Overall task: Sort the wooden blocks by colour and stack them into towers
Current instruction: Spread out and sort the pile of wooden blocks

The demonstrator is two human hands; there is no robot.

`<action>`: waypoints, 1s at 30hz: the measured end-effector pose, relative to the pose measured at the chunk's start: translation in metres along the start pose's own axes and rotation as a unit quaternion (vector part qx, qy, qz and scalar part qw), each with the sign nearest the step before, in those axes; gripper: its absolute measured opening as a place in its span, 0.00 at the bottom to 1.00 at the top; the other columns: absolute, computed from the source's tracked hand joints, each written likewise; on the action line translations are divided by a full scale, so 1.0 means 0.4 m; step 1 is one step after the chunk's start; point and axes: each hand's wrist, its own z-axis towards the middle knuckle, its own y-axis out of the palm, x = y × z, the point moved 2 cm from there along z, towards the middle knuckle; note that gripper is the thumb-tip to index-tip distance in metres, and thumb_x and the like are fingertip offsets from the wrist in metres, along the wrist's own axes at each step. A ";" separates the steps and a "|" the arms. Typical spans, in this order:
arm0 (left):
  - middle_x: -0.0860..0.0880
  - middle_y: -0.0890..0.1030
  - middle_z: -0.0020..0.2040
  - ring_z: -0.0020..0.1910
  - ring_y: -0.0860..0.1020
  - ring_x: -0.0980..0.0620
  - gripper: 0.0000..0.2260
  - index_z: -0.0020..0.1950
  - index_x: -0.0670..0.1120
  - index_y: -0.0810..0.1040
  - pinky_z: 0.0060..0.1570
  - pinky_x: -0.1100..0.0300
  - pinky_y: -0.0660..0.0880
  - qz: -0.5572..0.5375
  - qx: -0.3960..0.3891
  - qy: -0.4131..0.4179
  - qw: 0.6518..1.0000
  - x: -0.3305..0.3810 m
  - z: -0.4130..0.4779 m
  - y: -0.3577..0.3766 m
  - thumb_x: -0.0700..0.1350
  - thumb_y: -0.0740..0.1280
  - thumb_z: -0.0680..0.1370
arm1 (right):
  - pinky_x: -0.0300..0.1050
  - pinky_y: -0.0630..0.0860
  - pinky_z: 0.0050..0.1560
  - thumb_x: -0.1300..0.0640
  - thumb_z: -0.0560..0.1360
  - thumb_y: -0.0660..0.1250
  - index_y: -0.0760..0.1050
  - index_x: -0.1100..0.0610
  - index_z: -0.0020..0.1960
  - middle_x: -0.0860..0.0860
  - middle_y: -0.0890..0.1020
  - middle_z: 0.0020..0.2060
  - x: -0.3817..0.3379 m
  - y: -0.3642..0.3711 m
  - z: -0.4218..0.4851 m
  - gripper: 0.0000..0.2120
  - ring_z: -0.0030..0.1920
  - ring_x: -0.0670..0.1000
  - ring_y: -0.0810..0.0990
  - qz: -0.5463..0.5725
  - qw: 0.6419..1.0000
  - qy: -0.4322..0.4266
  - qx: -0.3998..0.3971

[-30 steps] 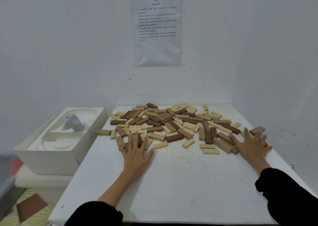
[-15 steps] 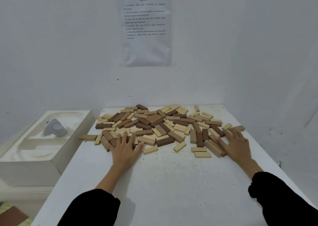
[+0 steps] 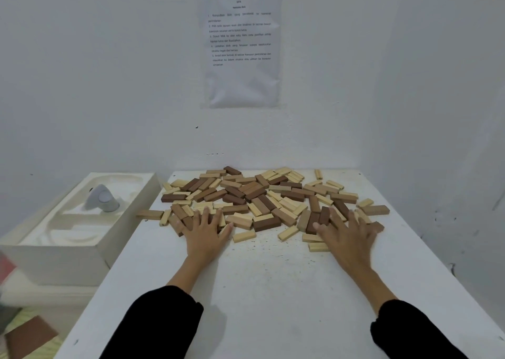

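Both hands lie palm-down on the white counter (image 3: pixel 273 290), fingers spread straight, gripping nothing. The left hand (image 3: pixel 205 233) has its fingertips on blocks at the pile's near-left edge, and the right hand (image 3: pixel 348 235) on blocks at its near-right edge. The wooden blocks (image 3: pixel 262 194) are unsorted, with light, mid and dark brown jumbled in one loose heap just beyond and between the hands, and a few light strays in the gap between the thumbs. A white box (image 3: pixel 82 249) holding a grey object (image 3: pixel 102 198) sits left of the left hand, beside the counter.
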 end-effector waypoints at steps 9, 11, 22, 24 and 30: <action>0.48 0.50 0.78 0.77 0.46 0.45 0.29 0.78 0.55 0.51 0.69 0.33 0.41 0.007 -0.011 0.001 1.000 0.003 0.005 -0.002 0.65 0.45 0.79 | 0.61 0.49 0.70 0.40 0.76 0.60 0.66 0.47 0.71 0.59 0.61 0.73 0.007 0.017 0.003 0.26 0.73 0.58 0.58 -0.034 0.998 -0.040 -0.017; 0.47 0.50 0.78 0.77 0.46 0.44 0.32 0.78 0.55 0.51 0.69 0.33 0.41 0.011 -0.008 -0.004 1.000 0.011 0.005 -0.001 0.66 0.40 0.76 | 0.61 0.49 0.71 0.40 0.76 0.60 0.67 0.47 0.70 0.58 0.61 0.73 0.014 0.024 0.002 0.25 0.73 0.58 0.59 -0.026 0.999 -0.043 -0.012; 0.47 0.46 0.79 0.77 0.43 0.43 0.27 0.78 0.54 0.48 0.70 0.34 0.40 0.012 -0.035 -0.006 0.999 0.025 0.005 -0.005 0.62 0.46 0.81 | 0.60 0.58 0.67 0.40 0.75 0.61 0.68 0.49 0.70 0.56 0.66 0.72 0.037 0.042 -0.009 0.26 0.71 0.59 0.61 0.009 0.998 -0.054 -0.008; 0.47 0.46 0.79 0.77 0.43 0.43 0.28 0.78 0.54 0.49 0.70 0.33 0.40 -0.006 -0.040 -0.004 0.999 0.019 0.004 -0.010 0.62 0.47 0.80 | 0.59 0.57 0.68 0.43 0.75 0.63 0.68 0.49 0.70 0.56 0.65 0.72 0.031 0.034 -0.014 0.25 0.71 0.59 0.61 0.010 0.999 -0.051 -0.012; 0.47 0.47 0.79 0.77 0.43 0.43 0.28 0.78 0.53 0.51 0.69 0.33 0.39 -0.034 -0.047 0.007 0.998 0.008 0.000 -0.018 0.62 0.48 0.80 | 0.60 0.58 0.67 0.41 0.75 0.62 0.70 0.49 0.68 0.55 0.69 0.69 0.015 0.032 -0.004 0.25 0.71 0.58 0.62 0.011 0.999 -0.047 -0.022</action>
